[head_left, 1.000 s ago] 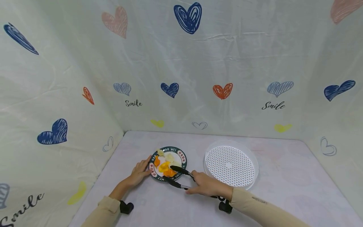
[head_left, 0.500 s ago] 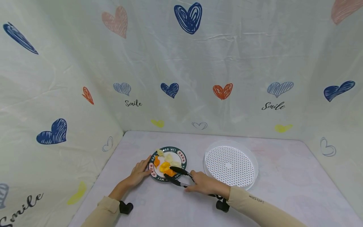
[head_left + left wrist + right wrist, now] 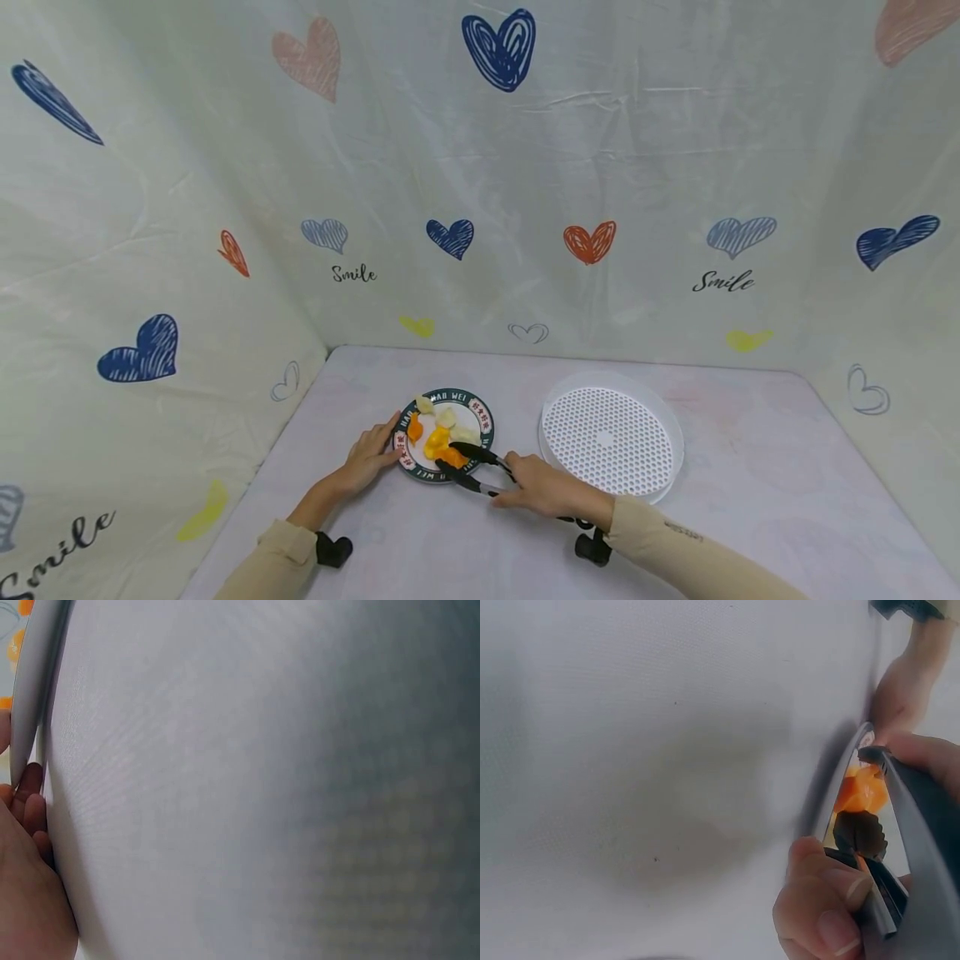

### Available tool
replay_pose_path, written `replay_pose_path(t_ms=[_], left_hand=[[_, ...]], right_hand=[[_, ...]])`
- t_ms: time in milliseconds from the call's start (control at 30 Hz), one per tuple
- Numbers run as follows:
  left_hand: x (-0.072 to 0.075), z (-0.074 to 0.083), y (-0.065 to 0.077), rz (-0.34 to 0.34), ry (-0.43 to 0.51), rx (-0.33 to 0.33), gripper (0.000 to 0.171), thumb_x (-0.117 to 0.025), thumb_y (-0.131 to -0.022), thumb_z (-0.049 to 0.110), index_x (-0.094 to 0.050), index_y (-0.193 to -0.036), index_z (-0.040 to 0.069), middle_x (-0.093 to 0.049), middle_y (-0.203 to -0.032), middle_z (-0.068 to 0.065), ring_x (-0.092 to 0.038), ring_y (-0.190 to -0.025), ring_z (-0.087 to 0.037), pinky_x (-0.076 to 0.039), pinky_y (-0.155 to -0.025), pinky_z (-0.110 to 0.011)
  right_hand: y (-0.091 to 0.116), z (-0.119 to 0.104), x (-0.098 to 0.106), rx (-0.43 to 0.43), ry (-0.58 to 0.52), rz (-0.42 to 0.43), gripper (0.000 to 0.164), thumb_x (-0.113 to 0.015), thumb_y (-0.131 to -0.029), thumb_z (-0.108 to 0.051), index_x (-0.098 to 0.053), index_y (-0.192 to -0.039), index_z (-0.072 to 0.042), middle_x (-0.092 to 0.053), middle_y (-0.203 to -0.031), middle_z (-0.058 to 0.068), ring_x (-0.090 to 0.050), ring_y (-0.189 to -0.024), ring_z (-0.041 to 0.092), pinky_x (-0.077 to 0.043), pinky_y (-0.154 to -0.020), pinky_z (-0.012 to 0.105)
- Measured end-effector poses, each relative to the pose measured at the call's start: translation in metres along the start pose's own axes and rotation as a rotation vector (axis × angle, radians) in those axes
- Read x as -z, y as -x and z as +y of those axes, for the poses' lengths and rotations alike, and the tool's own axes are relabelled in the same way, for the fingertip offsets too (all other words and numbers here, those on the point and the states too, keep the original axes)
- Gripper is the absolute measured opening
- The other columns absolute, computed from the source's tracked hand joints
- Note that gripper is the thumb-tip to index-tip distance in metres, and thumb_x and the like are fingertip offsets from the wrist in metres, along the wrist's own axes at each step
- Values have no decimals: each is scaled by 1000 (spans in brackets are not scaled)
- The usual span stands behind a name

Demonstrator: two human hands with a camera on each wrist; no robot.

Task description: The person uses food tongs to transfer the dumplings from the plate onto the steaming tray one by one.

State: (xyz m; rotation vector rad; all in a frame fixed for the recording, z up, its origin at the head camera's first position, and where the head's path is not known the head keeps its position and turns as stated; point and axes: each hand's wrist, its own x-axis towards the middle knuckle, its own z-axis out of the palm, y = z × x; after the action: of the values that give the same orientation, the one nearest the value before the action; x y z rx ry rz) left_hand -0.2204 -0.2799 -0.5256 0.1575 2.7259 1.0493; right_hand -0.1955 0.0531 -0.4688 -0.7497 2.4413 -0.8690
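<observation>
While the left hand (image 3: 367, 458) pinches the plate (image 3: 480, 411) between thumb and fingers, I have the right hand (image 3: 551, 486) curled round the tongs (image 3: 468, 481). Their 2 tips stand parted over the plate with 1 orange piece (image 3: 452, 457) between them; whether they touch it, I cannot tell. A perforated tray (image 3: 600, 421) lies to the right.

White tbl (image 3: 757, 483), rounded far corners, some faint pinkish smudges. Pale sheet (image 3: 645, 158) hangs behind, wrinkled up top, more of it along the L side. Hearts printed all over: big dk blue heart (image 3: 500, 52) top ctr, pink heart (image 3: 311, 60) to its L; lower, an orange-red heart (image 3: 590, 243) btwn a solid-ish dk blue heart (image 3: 450, 239) & a lt blue striped heart (image 3: 741, 236), w/ blk script "Smile" (image 3: 722, 281) under the latter. Yellow heart (image 3: 417, 326) low, nr tbl's far edge.
</observation>
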Motion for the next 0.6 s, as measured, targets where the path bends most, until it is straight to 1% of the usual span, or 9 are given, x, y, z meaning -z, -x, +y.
replay_pose_path(t_ms=[133, 233, 367, 600], left_hand=[[-1, -1, -1, 2, -9, 2, 73, -50, -101, 35, -18, -159, 7, -35, -148, -22, -35, -121, -35, -25, -99, -55], [-1, -1, -2, 4, -9, 6, 73, -50, -101, 36, -17, -159, 7, -36, -148, -21, -34, -121, -35, -26, -98, -54], [-1, 0, -2, 3, -9, 11, 72, -48, -101, 35, -17, -160, 7, -35, -149, -21, -33, -122, -35, -26, -98, -53], [-2, -2, -1, 6, 22, 12, 72, -52, -100, 30, -18, -159, 8, -35, -149, -20, -32, -124, -35, -22, -100, -57]], right_hand=[[4, 0, 4, 8, -13, 15, 57, -74, -90, -34, -54, -121, 9, -53, -73, 2, -46, -61, 12, -39, -51, 27], [9, -1, 9, 20, -13, 26, 59, -73, -90, -35, -53, -123, 10, -54, -73, 3, -47, -60, 12, -40, -50, 27], [15, -1, 17, 44, -12, 43, 62, -72, -91, -36, -52, -124, 12, -53, -70, 2, -46, -57, 11, -39, -49, 26], [26, 10, 32, 93, -21, 106, 50, -72, -91, -35, -54, -111, 7, -48, -65, 0, -43, -56, 9, -37, -48, 26]])
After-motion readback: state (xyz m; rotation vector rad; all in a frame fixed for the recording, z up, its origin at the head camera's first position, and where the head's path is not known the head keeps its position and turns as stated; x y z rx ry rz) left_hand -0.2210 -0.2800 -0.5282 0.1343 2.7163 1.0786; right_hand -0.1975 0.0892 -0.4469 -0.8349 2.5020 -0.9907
